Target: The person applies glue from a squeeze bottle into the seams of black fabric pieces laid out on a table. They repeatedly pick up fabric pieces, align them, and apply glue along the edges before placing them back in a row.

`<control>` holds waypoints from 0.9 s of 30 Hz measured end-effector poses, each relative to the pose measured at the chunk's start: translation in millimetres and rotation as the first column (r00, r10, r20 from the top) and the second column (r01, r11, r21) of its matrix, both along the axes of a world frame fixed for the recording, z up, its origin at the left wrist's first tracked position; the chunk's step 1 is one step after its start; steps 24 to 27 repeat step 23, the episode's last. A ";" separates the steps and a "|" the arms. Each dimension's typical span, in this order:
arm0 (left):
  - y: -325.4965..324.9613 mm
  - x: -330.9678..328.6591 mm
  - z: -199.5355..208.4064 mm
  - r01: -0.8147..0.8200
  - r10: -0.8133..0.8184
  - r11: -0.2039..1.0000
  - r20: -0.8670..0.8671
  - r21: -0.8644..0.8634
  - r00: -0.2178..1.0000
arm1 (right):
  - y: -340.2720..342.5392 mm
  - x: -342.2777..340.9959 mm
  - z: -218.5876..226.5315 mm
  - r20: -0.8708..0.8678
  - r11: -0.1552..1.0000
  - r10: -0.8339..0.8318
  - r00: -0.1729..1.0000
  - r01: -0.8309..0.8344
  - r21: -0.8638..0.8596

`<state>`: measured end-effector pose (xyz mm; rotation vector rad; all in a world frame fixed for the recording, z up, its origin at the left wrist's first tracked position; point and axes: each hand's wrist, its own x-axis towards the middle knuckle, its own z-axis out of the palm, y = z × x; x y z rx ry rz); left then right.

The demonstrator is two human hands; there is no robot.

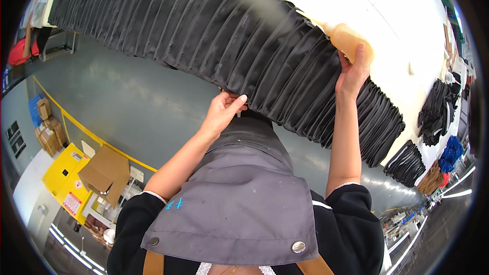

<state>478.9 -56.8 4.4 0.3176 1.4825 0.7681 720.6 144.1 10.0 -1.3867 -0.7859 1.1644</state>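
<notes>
A long row of overlapping black fabric pieces [204,30] runs across a pale table, their folded edges side by side. At the near edge of the row, my left hand [224,113] is closed, thumb and curled fingers pinching the end of a black piece. Part of its fingertips is hidden. My right hand [354,74] grips a squeeze bottle [349,43] with yellowish contents, above the right part of the row. The bottle lies tilted, its narrow nozzle pointing to the upper left over the far edge of the pieces.
The pale tabletop [402,15] stretches beyond the row, with more black bundles [435,112] and a blue bundle [451,154] at the right. Lower left stand a yellow cabinet [63,178] and cardboard boxes [104,173]. A yellow line [91,135] marks the grey floor.
</notes>
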 end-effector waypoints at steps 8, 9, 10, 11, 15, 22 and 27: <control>1.4 0.1 4.2 -0.025 0.025 1.000 0.029 -0.007 0.999 | 4.9 -2.1 -6.0 0.045 0.995 0.094 0.995 -0.093 -0.026; 1.7 0.4 4.7 -0.027 0.027 1.000 0.029 -0.012 0.999 | 4.0 -1.6 -5.6 0.055 0.995 0.098 0.994 -0.096 -0.031; 2.0 0.5 5.0 -0.027 0.028 1.000 0.032 -0.010 0.999 | 2.5 -1.2 -5.3 0.064 0.994 0.101 0.993 -0.099 -0.036; 2.2 0.5 5.1 -0.027 0.028 1.000 0.034 -0.007 0.999 | 0.4 -1.2 -5.2 0.070 0.993 0.118 0.991 -0.115 -0.041; 2.2 0.1 5.1 -0.019 0.020 1.000 0.030 -0.010 0.999 | -10.2 -1.9 -6.0 0.079 0.985 0.163 0.984 -0.158 -0.062; 3.3 -1.0 6.2 -0.012 0.012 1.000 0.046 0.007 0.999 | -25.1 -2.8 -10.6 0.045 0.971 0.223 0.974 -0.218 -0.100; 3.2 -0.8 7.3 -0.021 0.021 1.000 0.056 0.007 0.998 | -26.8 -2.8 -11.3 0.052 0.971 0.224 0.973 -0.219 -0.098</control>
